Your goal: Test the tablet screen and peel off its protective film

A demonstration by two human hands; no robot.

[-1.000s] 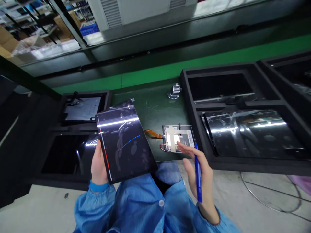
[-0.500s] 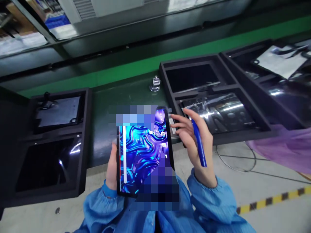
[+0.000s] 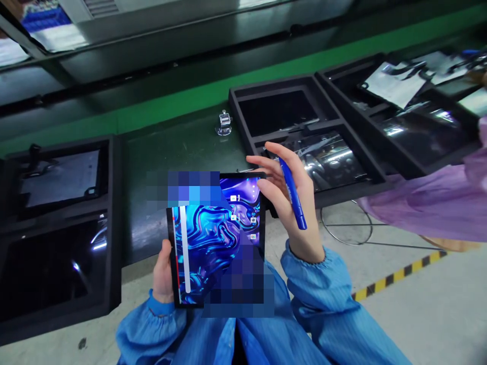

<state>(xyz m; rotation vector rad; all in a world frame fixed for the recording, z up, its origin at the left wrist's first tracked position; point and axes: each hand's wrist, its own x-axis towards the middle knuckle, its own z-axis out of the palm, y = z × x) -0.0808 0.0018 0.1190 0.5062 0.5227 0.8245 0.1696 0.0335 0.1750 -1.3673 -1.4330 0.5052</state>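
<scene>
My left hand (image 3: pixel 163 274) grips the lower left edge of a tablet (image 3: pixel 216 238) held upright over my lap. Its screen is lit with a blue swirling picture; part of it is blurred out. My right hand (image 3: pixel 285 203) is at the tablet's upper right corner, fingers curled toward its edge, with a blue pen (image 3: pixel 292 193) tucked between the fingers. Both arms wear blue sleeves.
A green conveyor belt (image 3: pixel 182 147) runs across ahead. Black foam trays stand on it: one at the left (image 3: pixel 114 213) with a panel inside, one at the right (image 3: pixel 243 116) with a glossy screen, another farther right (image 3: pixel 403 162). A small metal part (image 3: pixel 223 124) sits between them. A purple sleeve (image 3: pixel 429 203) shows at right.
The tablet's screen went from dark to lit. My right hand left the small board on the belt and came to the tablet's upper right corner. The view swung left to right.
</scene>
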